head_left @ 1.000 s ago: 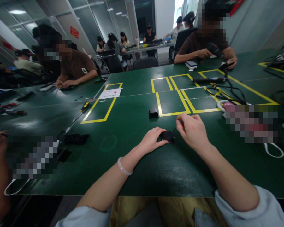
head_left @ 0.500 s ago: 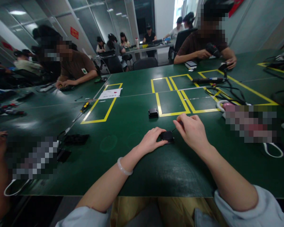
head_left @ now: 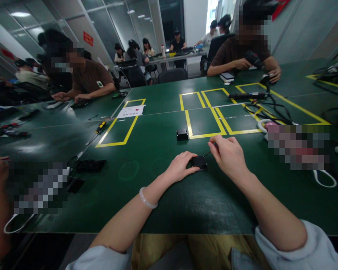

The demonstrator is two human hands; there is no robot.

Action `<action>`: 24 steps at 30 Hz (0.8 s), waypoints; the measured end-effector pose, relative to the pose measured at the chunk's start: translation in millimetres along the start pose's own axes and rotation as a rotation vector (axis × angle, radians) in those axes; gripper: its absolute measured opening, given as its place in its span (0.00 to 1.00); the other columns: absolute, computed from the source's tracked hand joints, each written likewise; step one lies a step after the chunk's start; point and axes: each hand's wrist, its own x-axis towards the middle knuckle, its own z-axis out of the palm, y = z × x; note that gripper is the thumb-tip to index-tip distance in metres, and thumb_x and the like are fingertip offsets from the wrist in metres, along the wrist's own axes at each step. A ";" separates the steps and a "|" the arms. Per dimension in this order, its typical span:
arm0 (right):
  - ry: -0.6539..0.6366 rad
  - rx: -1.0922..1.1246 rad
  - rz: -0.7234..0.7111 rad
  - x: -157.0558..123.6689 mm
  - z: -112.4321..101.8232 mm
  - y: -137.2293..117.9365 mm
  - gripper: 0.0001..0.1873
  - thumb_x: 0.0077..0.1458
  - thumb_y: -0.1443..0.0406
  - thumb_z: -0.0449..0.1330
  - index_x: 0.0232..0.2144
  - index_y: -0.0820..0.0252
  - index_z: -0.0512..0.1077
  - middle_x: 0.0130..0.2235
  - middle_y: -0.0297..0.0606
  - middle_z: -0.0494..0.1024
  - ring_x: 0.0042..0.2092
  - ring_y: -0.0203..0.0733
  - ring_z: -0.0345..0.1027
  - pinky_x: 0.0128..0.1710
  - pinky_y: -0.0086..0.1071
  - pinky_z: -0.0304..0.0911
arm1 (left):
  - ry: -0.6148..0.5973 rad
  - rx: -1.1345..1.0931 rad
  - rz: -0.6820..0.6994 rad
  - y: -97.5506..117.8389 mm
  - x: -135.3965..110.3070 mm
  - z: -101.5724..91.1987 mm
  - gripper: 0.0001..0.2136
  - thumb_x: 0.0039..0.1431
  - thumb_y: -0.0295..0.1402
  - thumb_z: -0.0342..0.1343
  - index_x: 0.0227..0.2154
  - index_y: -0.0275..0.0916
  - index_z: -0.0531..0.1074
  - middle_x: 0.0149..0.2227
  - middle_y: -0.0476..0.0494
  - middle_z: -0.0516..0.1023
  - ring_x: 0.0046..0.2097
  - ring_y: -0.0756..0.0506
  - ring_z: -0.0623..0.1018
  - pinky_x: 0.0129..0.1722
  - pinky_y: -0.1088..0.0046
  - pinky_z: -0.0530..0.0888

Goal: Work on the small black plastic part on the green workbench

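Observation:
On the green tabletop lies a small black box (head_left: 199, 162), flat and roughly square. My left hand (head_left: 180, 167) holds it from the left, thumb on the near side and fingers on the far side. To its upper right, my right hand (head_left: 227, 153) is closed in a pinch around a thin dark rod (head_left: 206, 153). The rod's lower end reaches the far right corner of the black box; most of its upper part is hidden in my fingers. A second small black box (head_left: 182, 134) stands a little farther away, apart from both hands.
Yellow tape rectangles (head_left: 205, 135) mark the green table (head_left: 146, 210). Left are a screwdriver (head_left: 100, 127), a paper sheet (head_left: 131, 111) and a dark item (head_left: 90, 165). A blurred-out phone-like object (head_left: 298, 148) and black cables (head_left: 276, 108) lie right. Co-workers sit across the table.
My right hand has shifted very slightly, with a little more of the thin rod showing. My left hand stays on the box. The co-worker at the far left has moved their hands apart.

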 end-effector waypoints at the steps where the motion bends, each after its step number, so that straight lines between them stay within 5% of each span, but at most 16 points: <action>1: -0.006 -0.002 -0.001 0.1 0.2 0.0 0.11 0.63 0.62 0.45 0.34 0.59 0.65 0.29 0.36 0.73 0.30 0.37 0.63 0.37 0.33 0.50 | 0.000 0.000 0.001 -0.1 0.0 0.1 0.18 0.59 0.42 0.56 0.49 0.41 0.66 0.46 0.42 0.71 0.47 0.41 0.71 0.48 0.63 0.68; 24: -0.019 -0.031 0.000 0.7 -1.5 -1.2 0.11 0.63 0.63 0.46 0.35 0.59 0.66 0.28 0.35 0.73 0.30 0.38 0.63 0.38 0.33 0.49 | -0.001 0.001 -0.008 0.3 0.2 0.3 0.18 0.58 0.42 0.56 0.48 0.41 0.66 0.46 0.42 0.71 0.47 0.41 0.71 0.47 0.63 0.69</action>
